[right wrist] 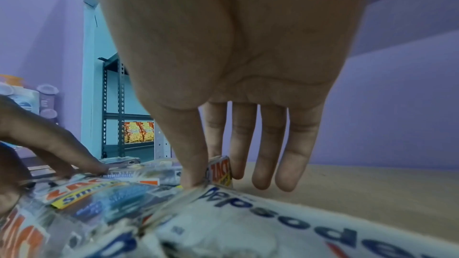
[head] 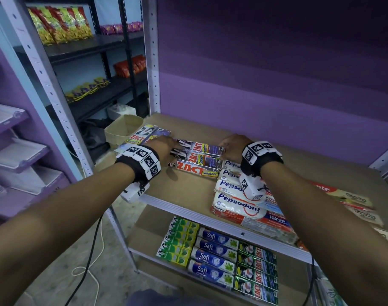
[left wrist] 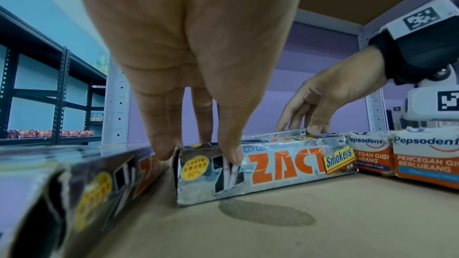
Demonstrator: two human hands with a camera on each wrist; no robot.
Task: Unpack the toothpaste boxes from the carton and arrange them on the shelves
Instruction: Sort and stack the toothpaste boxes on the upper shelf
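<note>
Three silver Zact Smokers toothpaste boxes (head: 197, 157) lie side by side on the brown shelf board (head: 188, 188). My left hand (head: 164, 146) presses with straight fingers on their left ends; in the left wrist view its fingertips (left wrist: 233, 156) touch the corner of the nearest Zact box (left wrist: 285, 166). My right hand (head: 230, 146) stands at the right ends, fingers straight. In the right wrist view its thumb and fingers (right wrist: 261, 164) flank a Zact box end (right wrist: 221, 172). More Zact boxes (head: 144, 133) lie at the shelf's far left.
Pepsodent boxes (head: 239, 204) lie in a row right of the Zact boxes, with red Colgate boxes (head: 343, 195) further right. An open cardboard carton (head: 122, 129) stands behind the shelf's left corner. The lower shelf holds Safi boxes (head: 215, 255) and green boxes (head: 179, 241).
</note>
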